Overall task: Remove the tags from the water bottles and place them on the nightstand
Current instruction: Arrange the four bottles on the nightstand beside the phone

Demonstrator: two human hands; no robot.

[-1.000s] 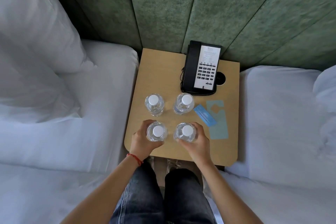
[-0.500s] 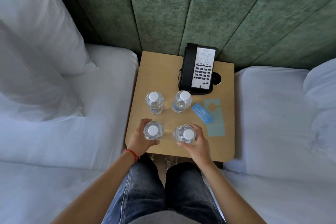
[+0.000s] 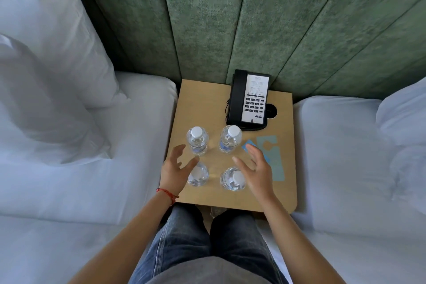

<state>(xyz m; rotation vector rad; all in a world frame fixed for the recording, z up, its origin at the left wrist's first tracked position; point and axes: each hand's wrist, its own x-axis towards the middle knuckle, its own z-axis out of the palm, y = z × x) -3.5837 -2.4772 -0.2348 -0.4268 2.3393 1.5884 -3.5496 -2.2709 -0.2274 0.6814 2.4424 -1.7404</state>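
Observation:
Several clear water bottles with white caps stand upright in a square on the wooden nightstand [image 3: 196, 104]: far left bottle [image 3: 197, 139], far right bottle [image 3: 230, 138], near left bottle [image 3: 199, 175], near right bottle [image 3: 232, 181]. My left hand [image 3: 174, 168] hovers with spread fingers over the near left bottle and holds nothing. My right hand [image 3: 255, 168] hovers open beside and above the near right bottle. Two blue tags [image 3: 274, 159] lie flat on the nightstand to the right of the bottles, partly hidden by my right hand.
A black telephone [image 3: 250, 99] sits at the back right of the nightstand next to a round cable hole [image 3: 272, 110]. White beds with pillows flank the nightstand on both sides. A green padded wall stands behind. My knees in jeans are at the front edge.
Both hands have let go of the two near bottles and lifted away with fingers spread. The bottles stay standing where they were.

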